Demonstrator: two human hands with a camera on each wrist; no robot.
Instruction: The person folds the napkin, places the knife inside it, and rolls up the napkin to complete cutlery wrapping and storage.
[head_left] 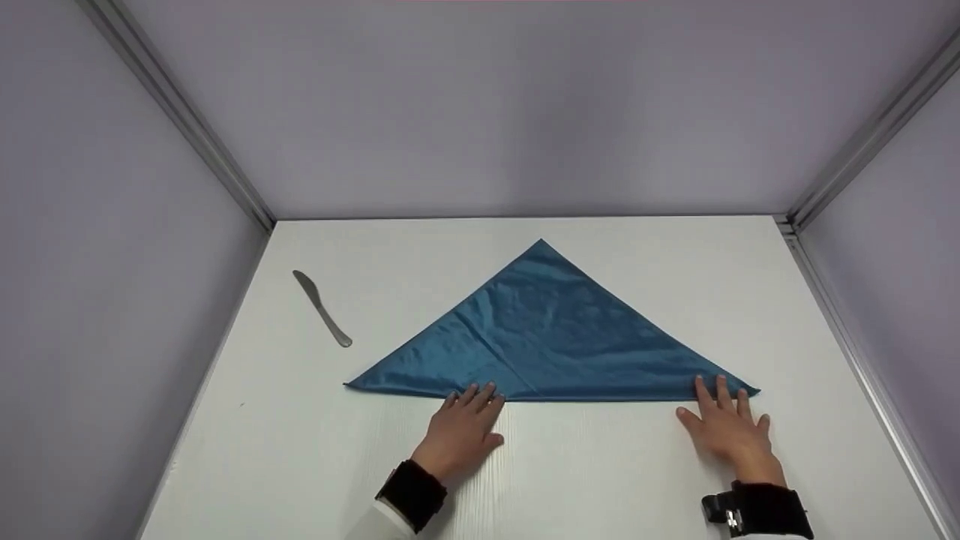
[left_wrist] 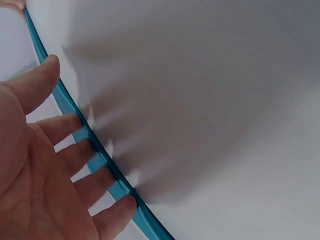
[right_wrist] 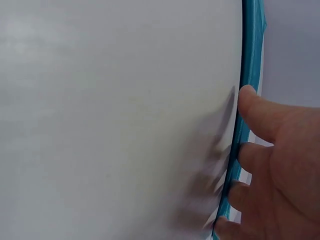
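A blue cloth (head_left: 547, 337) lies folded into a flat triangle on the white table (head_left: 600, 480), its long edge toward me and its tip pointing away. My left hand (head_left: 461, 431) lies flat with straight fingertips pressing the near edge a little left of the middle. My right hand (head_left: 727, 427) lies flat too, its fingertips on the cloth's right corner. In the left wrist view, spread fingers (left_wrist: 65, 165) touch a thin blue cloth edge (left_wrist: 100, 160). The right wrist view shows fingers (right_wrist: 270, 165) against the blue cloth edge (right_wrist: 247, 90).
A metal butter knife (head_left: 322, 309) lies on the table at the far left, apart from the cloth. Grey walls with metal corner rails (head_left: 187, 120) close in the table on the left, back and right.
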